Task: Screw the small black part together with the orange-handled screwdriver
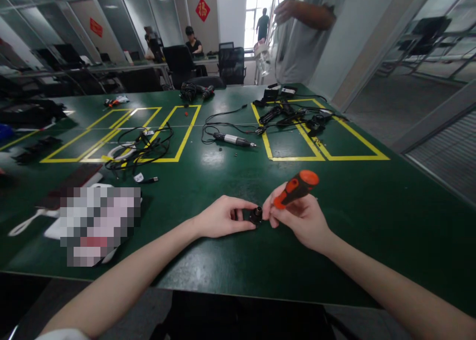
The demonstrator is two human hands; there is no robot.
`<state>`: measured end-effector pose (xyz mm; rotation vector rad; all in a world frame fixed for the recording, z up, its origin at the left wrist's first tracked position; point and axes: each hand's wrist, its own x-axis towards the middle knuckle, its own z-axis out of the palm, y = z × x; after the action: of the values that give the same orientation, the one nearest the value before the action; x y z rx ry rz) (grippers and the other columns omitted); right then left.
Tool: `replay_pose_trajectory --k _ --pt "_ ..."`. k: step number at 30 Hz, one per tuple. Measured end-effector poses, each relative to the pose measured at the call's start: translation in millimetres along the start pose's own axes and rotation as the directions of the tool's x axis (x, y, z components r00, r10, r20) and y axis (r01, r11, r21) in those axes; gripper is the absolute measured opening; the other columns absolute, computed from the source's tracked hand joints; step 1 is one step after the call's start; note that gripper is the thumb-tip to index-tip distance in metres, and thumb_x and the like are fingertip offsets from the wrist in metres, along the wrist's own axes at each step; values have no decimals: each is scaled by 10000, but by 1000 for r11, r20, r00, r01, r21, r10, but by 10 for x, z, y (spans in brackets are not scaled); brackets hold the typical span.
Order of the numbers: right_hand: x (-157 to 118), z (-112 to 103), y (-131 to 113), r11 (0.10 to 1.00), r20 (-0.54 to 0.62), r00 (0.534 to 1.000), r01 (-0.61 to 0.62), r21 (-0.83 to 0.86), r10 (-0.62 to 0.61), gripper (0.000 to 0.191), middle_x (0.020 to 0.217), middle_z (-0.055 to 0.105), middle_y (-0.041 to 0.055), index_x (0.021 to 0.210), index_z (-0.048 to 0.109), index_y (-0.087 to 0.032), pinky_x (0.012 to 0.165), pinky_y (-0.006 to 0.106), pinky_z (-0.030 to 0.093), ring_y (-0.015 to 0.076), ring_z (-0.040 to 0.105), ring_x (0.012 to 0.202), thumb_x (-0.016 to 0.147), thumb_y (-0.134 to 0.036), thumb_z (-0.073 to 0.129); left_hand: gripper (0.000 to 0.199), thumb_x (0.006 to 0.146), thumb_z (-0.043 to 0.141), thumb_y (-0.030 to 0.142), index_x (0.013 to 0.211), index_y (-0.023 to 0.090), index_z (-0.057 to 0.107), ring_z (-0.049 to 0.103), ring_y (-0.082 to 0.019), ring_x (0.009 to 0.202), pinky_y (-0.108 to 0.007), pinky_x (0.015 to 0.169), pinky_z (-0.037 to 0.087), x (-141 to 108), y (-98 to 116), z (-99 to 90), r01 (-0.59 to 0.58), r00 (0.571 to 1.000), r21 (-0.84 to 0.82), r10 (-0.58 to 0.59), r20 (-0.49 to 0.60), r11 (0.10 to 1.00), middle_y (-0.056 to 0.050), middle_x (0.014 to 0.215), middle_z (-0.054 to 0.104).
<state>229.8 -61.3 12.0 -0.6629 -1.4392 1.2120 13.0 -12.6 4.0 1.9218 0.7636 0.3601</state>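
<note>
Evidently the work sits close to the body: a small dark part [256,214] lies on the near side of the green table [208,275], between the two hands and, it seems, where both can reach it without stretching. From its nine o'clock side the left hand [222,218] pinches it, thumb and forefinger closed on opposite edges, a grip that probably steadies so small a piece while leaving its top bare. At three o'clock the right hand [305,221] has its fingers wrapped round the lower part of an orange-and-black tool [297,187], which looks like a screwdriver; its thick end leans up towards two o'clock, perhaps because it is held low for fine control. I cannot tell where its tip is, since the fingers cover that end. Just short of twelve, beyond the hands, rests a silver-and-black pen-shaped tool [234,140], apart from them and likely out of their way. Coiled cables [167,146] lie at ten o'clock and a heap of dark cords and devices [286,112] at one, both across yellow tape outlines [297,158] that presumably mark off spaces for equipment.
</note>
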Motion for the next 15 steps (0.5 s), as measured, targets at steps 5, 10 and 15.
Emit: replay_pose_trajectory --k 5,10,15 --pt "19 -23 -63 996 -22 1000 0 -87 -2 230 859 707 60 837 713 -176 509 270 545 110 607 532 922 -383 771 422 868 776 320 1248 138 753 563 -91 604 -193 591 441 3 -28 17 -21 1000 -12 21 -12 1000 -15 807 700" --pt "14 -23 -83 996 31 1000 -1 -87 3 264 759 697 44 922 737 -185 542 286 564 134 638 546 997 -428 667 405 872 780 328 1223 128 754 566 -95 613 -201 596 439 -10 0 42 -23 999 0 23 -27 1000 -28 843 721" --pt "-4 -10 -49 997 -4 1000 7 -71 -8 227 749 727 43 897 697 -191 545 269 571 136 637 567 920 -404 774 320 889 768 322 1156 145 769 576 -99 656 -206 629 459 -15 39 36 -38 999 13 38 -18 999 -53 976 755"
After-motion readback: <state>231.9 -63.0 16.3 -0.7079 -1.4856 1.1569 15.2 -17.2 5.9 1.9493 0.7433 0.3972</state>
